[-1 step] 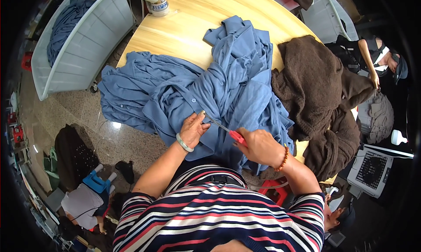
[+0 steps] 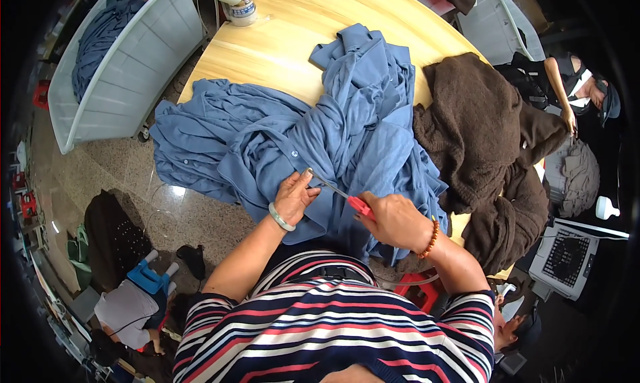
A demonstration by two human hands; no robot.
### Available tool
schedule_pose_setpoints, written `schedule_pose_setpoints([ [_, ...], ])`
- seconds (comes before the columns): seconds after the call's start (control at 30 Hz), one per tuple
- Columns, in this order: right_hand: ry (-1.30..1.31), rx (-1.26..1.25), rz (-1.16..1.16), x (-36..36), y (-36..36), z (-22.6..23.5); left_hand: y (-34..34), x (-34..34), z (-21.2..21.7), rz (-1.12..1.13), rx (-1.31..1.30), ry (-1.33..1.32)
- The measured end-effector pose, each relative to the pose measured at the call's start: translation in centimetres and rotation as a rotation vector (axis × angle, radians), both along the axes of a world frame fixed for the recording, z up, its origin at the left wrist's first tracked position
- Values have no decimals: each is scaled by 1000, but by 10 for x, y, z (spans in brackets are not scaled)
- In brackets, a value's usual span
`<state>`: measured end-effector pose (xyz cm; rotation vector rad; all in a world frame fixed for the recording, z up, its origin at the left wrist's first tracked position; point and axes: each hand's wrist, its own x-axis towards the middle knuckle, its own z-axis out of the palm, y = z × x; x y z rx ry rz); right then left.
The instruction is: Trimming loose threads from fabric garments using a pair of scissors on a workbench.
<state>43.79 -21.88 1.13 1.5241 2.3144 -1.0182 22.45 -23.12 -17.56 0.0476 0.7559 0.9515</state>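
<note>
Wrapped in my right hand [image 2: 398, 220] is the red handle of a tool [image 2: 361, 206] with a thin metal shaft; its exact kind does not show. The shaft slants up and left to my left hand [image 2: 294, 195], whose thumb and forefinger are closed together at the tip. Anything small between those fingers is hidden. Both hands are over a heap of blue knit garments [image 2: 280, 133] with buttons, bunched across the near table edge. Part of the heap hangs down in front of me.
Brown knitwear [image 2: 477, 126] is piled right of the blue heap on the wooden table [image 2: 280, 56]. A cup of tools [image 2: 241, 12] stands at the far edge. Left is a grey bin [image 2: 127, 83] with blue cloth. People sit at the right [image 2: 580, 90] and lower left [image 2: 127, 310].
</note>
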Motion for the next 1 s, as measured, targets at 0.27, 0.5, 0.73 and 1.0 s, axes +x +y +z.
schedule_pose_setpoints([
  [0.27, -50, -191, 31, 20, -24, 15, -3, 2, -1, 50, 44, 151],
  [0.5, 406, 53, -80, -33, 27, -27, -5, 9, 12, 0, -12, 251],
  [0.73, 286, 110, -20, -43, 28, -73, -11, -27, 37, -254, 274, 778],
  [1.0, 146, 80, 18, -54, 23, -69, 89, -59, 43, 20, 2, 861],
])
